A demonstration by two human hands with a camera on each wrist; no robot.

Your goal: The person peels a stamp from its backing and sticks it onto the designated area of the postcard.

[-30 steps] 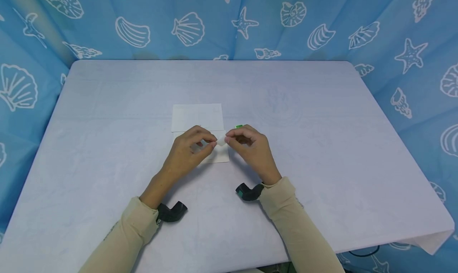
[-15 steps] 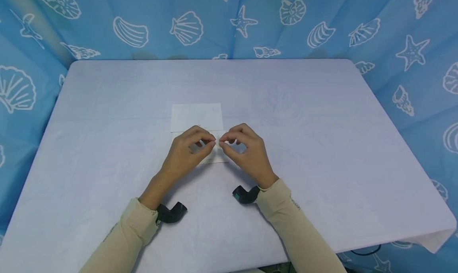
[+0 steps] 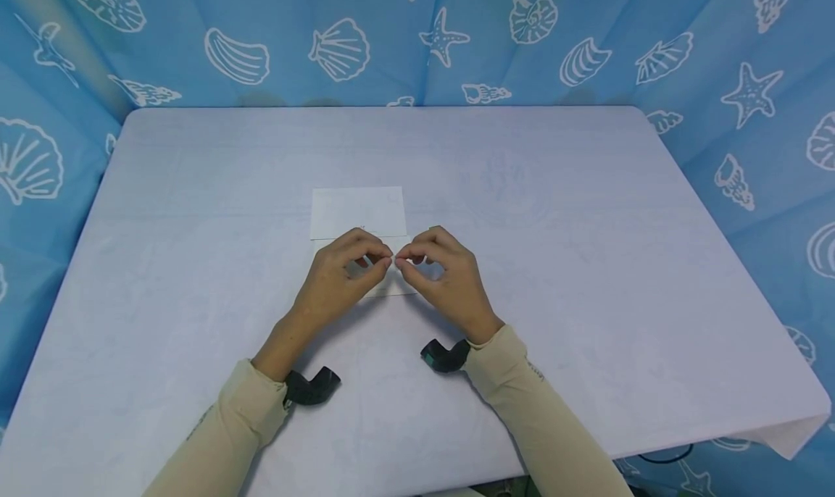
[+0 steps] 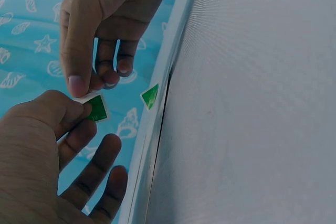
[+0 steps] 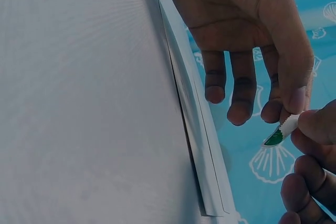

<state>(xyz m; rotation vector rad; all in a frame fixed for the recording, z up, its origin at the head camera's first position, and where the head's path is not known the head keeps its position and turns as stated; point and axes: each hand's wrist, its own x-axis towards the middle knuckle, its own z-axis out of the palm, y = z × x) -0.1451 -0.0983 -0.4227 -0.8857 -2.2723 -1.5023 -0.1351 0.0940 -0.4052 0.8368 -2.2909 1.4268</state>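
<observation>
My left hand (image 3: 335, 272) and right hand (image 3: 449, 276) meet at their fingertips over white paper. Between them they pinch a small green-and-white stamp (image 4: 100, 109), whose toothed edge shows in the right wrist view. There the stamp (image 5: 282, 132) is curved, with its white back partly turned out. Thumb and forefinger of each hand grip it; the other fingers hang loosely spread. A second green piece with a white border (image 4: 149, 97) shows near the paper's edge in the left wrist view. White paper (image 3: 359, 211) lies under and beyond the hands, with a crosswise line dividing it.
A white cloth (image 3: 587, 265) covers the table, its corner hanging down at the front right. Blue curtains (image 3: 391, 55) with shell prints enclose the back and sides. Dark wrist cameras (image 3: 314, 387) stick out below both cuffs.
My right hand has moved left until its fingertips met those of the left hand. A white piece and a bit of green seen near the right hand earlier are now mostly hidden in the head view.
</observation>
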